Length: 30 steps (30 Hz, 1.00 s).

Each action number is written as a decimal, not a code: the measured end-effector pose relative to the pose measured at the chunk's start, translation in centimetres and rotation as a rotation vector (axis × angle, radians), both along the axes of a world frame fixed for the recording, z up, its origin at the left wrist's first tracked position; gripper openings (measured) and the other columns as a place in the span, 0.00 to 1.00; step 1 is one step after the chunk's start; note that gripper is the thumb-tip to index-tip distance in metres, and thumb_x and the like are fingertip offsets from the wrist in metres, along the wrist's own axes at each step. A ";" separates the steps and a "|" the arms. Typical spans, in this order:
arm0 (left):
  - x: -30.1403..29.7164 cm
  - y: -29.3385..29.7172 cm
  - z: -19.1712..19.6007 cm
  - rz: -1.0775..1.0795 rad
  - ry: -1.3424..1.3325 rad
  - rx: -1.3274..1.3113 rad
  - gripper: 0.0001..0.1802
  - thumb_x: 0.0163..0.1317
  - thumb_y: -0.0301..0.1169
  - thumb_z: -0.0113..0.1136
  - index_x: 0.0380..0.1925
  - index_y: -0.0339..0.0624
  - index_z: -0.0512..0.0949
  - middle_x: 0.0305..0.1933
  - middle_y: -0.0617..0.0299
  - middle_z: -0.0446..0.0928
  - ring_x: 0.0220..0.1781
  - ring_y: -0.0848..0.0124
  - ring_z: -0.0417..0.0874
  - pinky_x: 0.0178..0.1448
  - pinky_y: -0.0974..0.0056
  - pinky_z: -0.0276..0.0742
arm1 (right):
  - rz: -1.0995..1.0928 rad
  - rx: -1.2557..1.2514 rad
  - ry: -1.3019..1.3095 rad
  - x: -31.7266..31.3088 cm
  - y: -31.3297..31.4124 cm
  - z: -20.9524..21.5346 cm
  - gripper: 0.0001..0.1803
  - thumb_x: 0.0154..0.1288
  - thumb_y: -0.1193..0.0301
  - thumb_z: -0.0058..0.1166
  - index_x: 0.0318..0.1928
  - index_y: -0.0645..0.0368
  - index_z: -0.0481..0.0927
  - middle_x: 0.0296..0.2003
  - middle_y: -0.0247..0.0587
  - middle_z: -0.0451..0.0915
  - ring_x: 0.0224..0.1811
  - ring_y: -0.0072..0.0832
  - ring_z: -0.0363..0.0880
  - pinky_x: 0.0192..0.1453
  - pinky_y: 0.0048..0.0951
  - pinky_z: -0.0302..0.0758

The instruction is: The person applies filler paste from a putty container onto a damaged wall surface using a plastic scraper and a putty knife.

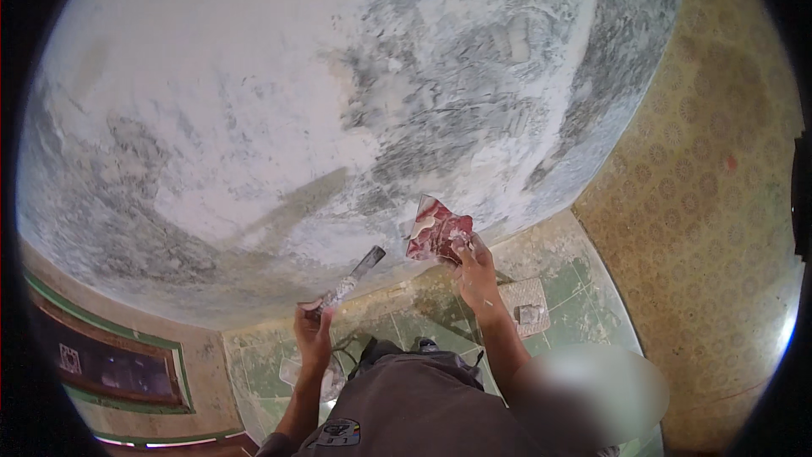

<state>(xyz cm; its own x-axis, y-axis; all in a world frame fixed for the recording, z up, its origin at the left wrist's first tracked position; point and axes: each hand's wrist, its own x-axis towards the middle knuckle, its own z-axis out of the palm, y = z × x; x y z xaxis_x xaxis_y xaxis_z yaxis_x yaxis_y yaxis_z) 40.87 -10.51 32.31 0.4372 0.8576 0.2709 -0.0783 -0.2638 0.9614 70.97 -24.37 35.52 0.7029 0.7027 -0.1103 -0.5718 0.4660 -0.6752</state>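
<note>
- The left hand [314, 330] is clamped round the lower end of a narrow, dark flat tool [365, 265] smeared with white paste, its far end pointing between one and two o'clock.
- The right hand [475, 271] sits well apart from it, toward two o'clock, fingers gripping a red flat spreader [431, 230] that carries white paste and reaches out toward ten or eleven o'clock; I cannot tell whether it touches the wall.
- Beyond both tools, from nine round to one o'clock, a wall [254, 101] shows patchy white and grey.
- At three o'clock stands a brownish patterned wall [702, 169].
- At six o'clock is the person's grey shirt [440, 410], with green floor tiles [565, 286] beyond it.
- At eight o'clock is a green-edged frame [179, 372].
</note>
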 end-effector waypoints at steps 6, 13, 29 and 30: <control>2.0 -1.3 -3.6 -0.039 -0.114 -0.910 0.12 0.74 0.31 0.53 0.48 0.32 0.73 0.49 0.53 0.79 0.50 0.65 0.84 0.58 0.64 0.83 | -0.103 -0.011 -0.205 -0.2 -0.8 -1.7 0.18 0.73 0.75 0.52 0.61 0.61 0.72 0.50 0.35 0.80 0.51 0.26 0.80 0.58 0.36 0.78; 2.9 -0.1 0.1 -0.181 -0.210 -0.906 0.13 0.74 0.32 0.51 0.49 0.30 0.75 0.46 0.53 0.80 0.43 0.69 0.82 0.48 0.69 0.82 | -0.230 -0.094 -0.216 0.6 1.7 -2.8 0.16 0.74 0.77 0.51 0.59 0.64 0.72 0.50 0.35 0.79 0.52 0.23 0.78 0.64 0.38 0.76; 1.4 11.9 9.4 -0.451 -0.123 -0.516 0.33 0.56 0.44 0.74 0.53 0.31 0.74 0.40 0.56 0.81 0.36 0.66 0.84 0.40 0.64 0.81 | -1.131 -0.369 -1.188 6.0 21.1 12.2 0.38 0.56 0.91 0.43 0.70 0.61 0.67 0.65 0.52 0.73 0.62 0.38 0.77 0.72 0.36 0.66; 1.6 12.4 9.9 -0.455 -0.116 -0.497 0.33 0.56 0.44 0.74 0.52 0.31 0.74 0.39 0.55 0.81 0.35 0.65 0.85 0.39 0.63 0.81 | -1.143 -0.375 -1.186 6.3 22.4 12.7 0.38 0.56 0.91 0.43 0.70 0.61 0.67 0.65 0.52 0.73 0.62 0.38 0.77 0.72 0.36 0.66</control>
